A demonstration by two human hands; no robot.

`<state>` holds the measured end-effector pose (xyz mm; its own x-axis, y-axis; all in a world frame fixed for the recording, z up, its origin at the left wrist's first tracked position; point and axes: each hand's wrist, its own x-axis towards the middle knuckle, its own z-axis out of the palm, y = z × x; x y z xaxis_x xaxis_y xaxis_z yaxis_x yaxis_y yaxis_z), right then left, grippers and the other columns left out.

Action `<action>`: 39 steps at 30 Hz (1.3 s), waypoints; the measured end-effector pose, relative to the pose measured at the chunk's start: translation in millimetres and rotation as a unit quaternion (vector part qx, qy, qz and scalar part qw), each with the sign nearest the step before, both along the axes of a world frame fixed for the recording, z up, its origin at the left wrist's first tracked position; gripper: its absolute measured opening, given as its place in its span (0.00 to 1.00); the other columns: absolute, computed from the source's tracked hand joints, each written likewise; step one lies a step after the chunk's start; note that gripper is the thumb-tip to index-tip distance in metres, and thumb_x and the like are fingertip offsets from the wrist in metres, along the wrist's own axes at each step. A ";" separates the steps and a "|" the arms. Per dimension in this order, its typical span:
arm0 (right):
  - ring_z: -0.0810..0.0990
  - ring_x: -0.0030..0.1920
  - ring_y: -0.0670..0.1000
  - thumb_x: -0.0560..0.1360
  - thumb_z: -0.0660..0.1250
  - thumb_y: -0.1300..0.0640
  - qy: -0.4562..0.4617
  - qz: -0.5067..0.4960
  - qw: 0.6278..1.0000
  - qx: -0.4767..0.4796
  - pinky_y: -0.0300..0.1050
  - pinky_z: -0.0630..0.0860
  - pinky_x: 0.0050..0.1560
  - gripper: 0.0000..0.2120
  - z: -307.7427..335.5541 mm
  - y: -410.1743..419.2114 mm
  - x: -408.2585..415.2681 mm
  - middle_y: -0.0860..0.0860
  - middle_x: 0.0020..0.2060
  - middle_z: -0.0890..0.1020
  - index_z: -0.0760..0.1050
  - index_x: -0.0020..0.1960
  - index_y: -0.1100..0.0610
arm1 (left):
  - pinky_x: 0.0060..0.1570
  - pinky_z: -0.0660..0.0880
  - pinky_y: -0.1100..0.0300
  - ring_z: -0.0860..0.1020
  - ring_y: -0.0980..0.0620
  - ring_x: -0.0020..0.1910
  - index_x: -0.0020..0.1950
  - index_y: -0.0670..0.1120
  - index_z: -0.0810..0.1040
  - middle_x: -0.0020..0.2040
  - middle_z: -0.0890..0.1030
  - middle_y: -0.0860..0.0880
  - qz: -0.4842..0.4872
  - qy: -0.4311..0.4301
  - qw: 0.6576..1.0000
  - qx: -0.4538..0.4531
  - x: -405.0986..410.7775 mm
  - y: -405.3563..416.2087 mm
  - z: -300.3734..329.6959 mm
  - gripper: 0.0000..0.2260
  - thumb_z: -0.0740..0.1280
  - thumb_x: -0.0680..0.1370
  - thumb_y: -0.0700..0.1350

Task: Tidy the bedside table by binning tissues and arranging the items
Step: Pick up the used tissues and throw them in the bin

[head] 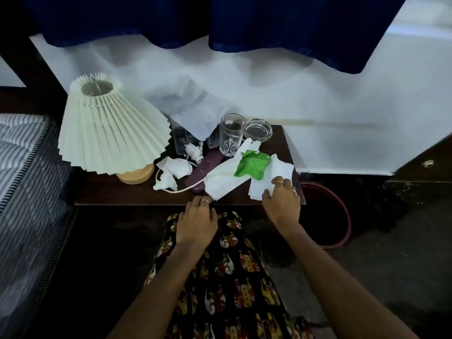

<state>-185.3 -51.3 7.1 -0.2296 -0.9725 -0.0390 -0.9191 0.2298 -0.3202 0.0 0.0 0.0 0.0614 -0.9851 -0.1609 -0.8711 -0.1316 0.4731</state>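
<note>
Your right hand pinched a white tissue on the surface; your left hand hovered loosely open, empty, nearby

Dark wooden bedside table, rectangular. At 9 o'clock: lamp with pleated cream shade on a round wooden base. At 12 o'clock: clear cut-glass tumbler, upright; clear glass ashtray just beside it. Centre: crumpled white tissues, purple oblong case. At 3 o'clock: flat white tissues under a green crumpled wrapper.
</note>
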 end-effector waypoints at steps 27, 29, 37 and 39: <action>0.83 0.51 0.59 0.66 0.62 0.76 0.072 0.313 0.904 -0.283 0.55 0.79 0.49 0.29 89.3 -163.9 134.6 0.58 0.57 0.81 0.72 0.65 0.59 | 0.50 0.77 0.53 0.76 0.51 0.57 0.58 0.48 0.75 0.58 0.77 0.53 0.049 0.036 0.993 -0.100 10.4 -25.6 -14.3 0.11 0.60 0.77 0.46; 0.83 0.49 0.59 0.67 0.61 0.76 0.056 0.304 0.897 -0.315 0.54 0.79 0.49 0.30 110.5 -166.5 129.5 0.58 0.56 0.82 0.71 0.66 0.58 | 0.51 0.76 0.54 0.75 0.51 0.58 0.58 0.48 0.75 0.58 0.76 0.53 0.051 0.036 0.993 -0.099 11.0 -26.0 -14.1 0.11 0.60 0.78 0.46; 0.75 0.63 0.55 0.70 0.59 0.71 0.046 0.274 0.900 -0.336 0.49 0.72 0.61 0.31 157.7 -128.5 34.7 0.51 0.65 0.76 0.67 0.70 0.52 | 0.58 0.72 0.54 0.70 0.52 0.63 0.65 0.49 0.71 0.63 0.72 0.53 0.037 0.017 0.997 -0.063 11.4 -22.1 -11.9 0.15 0.55 0.80 0.48; 0.76 0.61 0.57 0.71 0.58 0.70 0.058 0.252 0.909 -0.327 0.51 0.75 0.56 0.30 152.2 -101.1 -1.5 0.53 0.65 0.76 0.66 0.70 0.51 | 0.60 0.69 0.54 0.69 0.51 0.64 0.64 0.49 0.71 0.63 0.73 0.52 0.037 -0.002 0.998 -0.060 11.9 -21.1 -13.7 0.15 0.56 0.79 0.48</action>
<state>-186.8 -152.4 159.3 0.2851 -0.7624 0.5809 -0.8915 -0.4335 -0.1314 11.9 -21.1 -13.7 0.1350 -0.9900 -0.0420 -0.8628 -0.1382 0.4862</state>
